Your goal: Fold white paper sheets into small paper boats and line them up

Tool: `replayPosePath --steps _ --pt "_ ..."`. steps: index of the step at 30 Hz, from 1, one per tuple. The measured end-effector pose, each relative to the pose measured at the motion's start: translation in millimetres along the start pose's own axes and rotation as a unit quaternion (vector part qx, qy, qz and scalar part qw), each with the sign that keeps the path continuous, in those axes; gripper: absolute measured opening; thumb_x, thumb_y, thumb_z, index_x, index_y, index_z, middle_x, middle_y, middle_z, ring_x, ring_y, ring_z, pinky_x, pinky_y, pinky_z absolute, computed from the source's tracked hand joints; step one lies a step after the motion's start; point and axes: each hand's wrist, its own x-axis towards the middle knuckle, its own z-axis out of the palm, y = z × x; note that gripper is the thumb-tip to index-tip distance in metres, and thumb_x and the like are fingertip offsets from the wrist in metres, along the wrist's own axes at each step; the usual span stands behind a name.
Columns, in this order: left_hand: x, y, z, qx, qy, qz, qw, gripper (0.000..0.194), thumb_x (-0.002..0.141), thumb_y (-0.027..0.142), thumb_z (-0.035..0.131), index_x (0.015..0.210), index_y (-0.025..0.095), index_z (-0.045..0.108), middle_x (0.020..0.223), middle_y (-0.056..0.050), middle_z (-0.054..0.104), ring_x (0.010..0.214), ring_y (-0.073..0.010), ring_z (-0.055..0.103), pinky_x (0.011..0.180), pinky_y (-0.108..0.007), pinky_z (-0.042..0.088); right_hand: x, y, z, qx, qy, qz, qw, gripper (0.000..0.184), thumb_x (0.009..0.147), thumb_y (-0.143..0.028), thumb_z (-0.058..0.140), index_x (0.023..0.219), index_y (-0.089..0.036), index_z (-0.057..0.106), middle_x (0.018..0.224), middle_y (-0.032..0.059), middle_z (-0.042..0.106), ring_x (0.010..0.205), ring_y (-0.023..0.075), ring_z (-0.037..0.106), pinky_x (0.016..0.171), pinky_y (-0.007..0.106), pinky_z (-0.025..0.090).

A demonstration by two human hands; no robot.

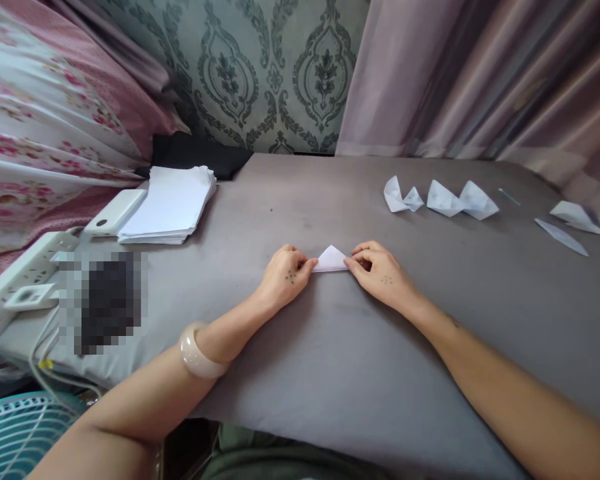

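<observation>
A small white sheet of folded paper point(331, 259) lies on the grey-covered table, its peak pointing away from me and a straight edge toward me. My left hand point(289, 272) pinches its left corner between thumb and fingers. At the opposite corner, my right hand point(377, 270) grips the paper the same way. The corners themselves are partly hidden by my fingertips. A pale bangle point(200, 351) circles my left wrist.
Folded paper boats point(445, 199) stand at the back right, near a cotton swab point(509, 196). Further right lie more folded papers point(577, 217). At left are a paper stack point(167, 200), a white box point(115, 213), a power strip point(25, 280) and a blurred dark patch.
</observation>
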Motion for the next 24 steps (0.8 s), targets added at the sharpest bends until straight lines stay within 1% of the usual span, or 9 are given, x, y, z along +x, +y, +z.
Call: replayPosePath --steps 4,10,16,24 --pt "1.2 1.3 -1.0 -0.007 -0.012 -0.013 1.000 0.029 0.087 0.036 0.056 0.074 0.016 0.071 0.086 -0.008 0.063 0.076 -0.0185 0.058 0.075 -0.034 0.046 0.1 -2.1 0.7 -0.014 0.000 0.002 1.000 0.024 0.083 -0.037 0.058 0.067 -0.020 0.065 0.101 0.0048 0.064 0.066 0.0133 0.057 0.070 0.034 0.047" --pt "5.1 1.5 0.2 0.003 -0.008 -0.020 1.000 0.024 0.083 0.035 0.060 0.073 0.016 0.070 0.086 -0.007 0.062 0.076 -0.0183 0.058 0.071 -0.033 0.046 0.8 -0.4 1.2 -0.032 0.010 -0.013 0.999 0.022 0.082 -0.037 0.060 0.067 -0.021 0.059 0.098 0.0046 0.062 0.063 0.0123 0.055 0.068 0.033 0.047" --pt "7.6 2.0 0.8 0.019 -0.009 -0.022 1.000 0.023 0.080 0.036 0.062 0.069 0.016 0.068 0.083 -0.007 0.062 0.073 -0.0179 0.057 0.065 -0.030 0.044 4.3 0.8 -0.1 -0.028 -0.003 -0.003 1.000 0.021 0.079 -0.037 0.062 0.065 -0.021 0.059 0.097 0.0040 0.062 0.063 0.0126 0.055 0.067 0.032 0.047" --pt "10.1 -2.2 2.5 0.036 -0.010 -0.021 0.999 0.024 0.081 0.036 0.062 0.067 0.016 0.063 0.086 -0.007 0.061 0.071 -0.0166 0.056 0.067 -0.032 0.045 6.0 -2.0 0.2 -0.044 -0.007 0.027 0.999 0.022 0.079 -0.037 0.062 0.062 -0.022 0.060 0.099 0.0031 0.063 0.067 0.0140 0.057 0.066 0.033 0.046"
